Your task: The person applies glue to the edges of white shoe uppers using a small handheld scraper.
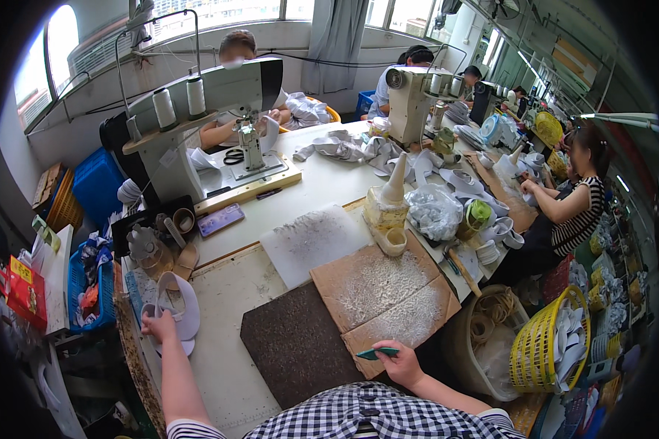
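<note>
At the left edge of the table my left hand [159, 324] is closed on white curved shoe pieces [186, 306], which lie overlapping on the tabletop. My right hand [401, 361] pinches a flat green tool [371, 354], perhaps a scraper; its exact kind is unclear. That tool is over the near edge of a brown cardboard sheet [388, 293] speckled with white residue. Left of the cardboard lies a dark brown board [289, 351]. A smudged white sheet [311, 241] lies beyond them.
A cone-nozzled yellowish container [385, 208] stands behind the cardboard, beside a clear plastic bag [433, 210]. Sewing machines [250, 146] occupy the far side. A yellow basket [549, 351] of white pieces stands at right, a blue basket [95, 293] at left. Several people work nearby.
</note>
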`<state>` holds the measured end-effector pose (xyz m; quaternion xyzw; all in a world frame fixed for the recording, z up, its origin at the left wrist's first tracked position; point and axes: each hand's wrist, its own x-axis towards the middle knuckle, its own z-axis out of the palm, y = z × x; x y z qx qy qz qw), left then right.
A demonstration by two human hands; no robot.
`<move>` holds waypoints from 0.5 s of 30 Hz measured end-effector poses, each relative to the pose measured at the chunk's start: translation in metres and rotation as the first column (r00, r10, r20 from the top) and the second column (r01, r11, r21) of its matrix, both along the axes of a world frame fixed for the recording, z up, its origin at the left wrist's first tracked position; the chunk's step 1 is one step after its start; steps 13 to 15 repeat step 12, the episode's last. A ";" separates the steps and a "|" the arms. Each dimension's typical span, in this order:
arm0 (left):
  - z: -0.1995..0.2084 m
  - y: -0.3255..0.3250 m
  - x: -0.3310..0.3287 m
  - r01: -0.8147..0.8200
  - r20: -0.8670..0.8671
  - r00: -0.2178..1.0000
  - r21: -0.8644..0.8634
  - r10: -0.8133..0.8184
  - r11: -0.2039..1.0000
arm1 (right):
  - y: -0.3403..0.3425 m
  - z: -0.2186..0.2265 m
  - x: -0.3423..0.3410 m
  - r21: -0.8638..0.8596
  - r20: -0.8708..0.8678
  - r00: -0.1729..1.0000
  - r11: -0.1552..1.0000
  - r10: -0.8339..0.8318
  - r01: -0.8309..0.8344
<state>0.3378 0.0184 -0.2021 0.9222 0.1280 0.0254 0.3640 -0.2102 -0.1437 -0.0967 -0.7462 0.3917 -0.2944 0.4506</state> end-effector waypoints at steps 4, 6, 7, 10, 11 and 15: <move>0.005 0.044 -0.030 0.254 0.102 0.967 -0.434 -0.233 0.864 | -0.010 -0.008 0.010 -0.069 0.043 0.991 0.990 0.127 -0.124; 0.022 0.052 -0.061 0.309 0.087 0.942 -0.606 -0.325 0.733 | -0.014 -0.006 0.010 -0.059 0.051 0.987 0.987 0.156 -0.152; 0.039 0.044 -0.089 0.389 0.137 0.904 -0.659 -0.405 0.644 | -0.017 -0.003 0.011 -0.053 0.060 0.986 0.987 0.158 -0.155; 0.060 0.018 -0.151 0.567 0.228 0.784 -0.642 -0.577 0.516 | -0.020 0.001 0.006 -0.041 0.066 0.985 0.987 0.159 -0.156; 0.060 0.010 -0.166 0.672 0.260 0.695 -0.567 -0.670 0.477 | -0.022 0.003 0.006 -0.049 0.046 0.985 0.985 0.168 -0.166; 0.060 0.012 -0.171 0.672 0.261 0.696 -0.566 -0.669 0.478 | -0.026 0.007 0.007 -0.061 0.027 0.985 0.983 0.173 -0.171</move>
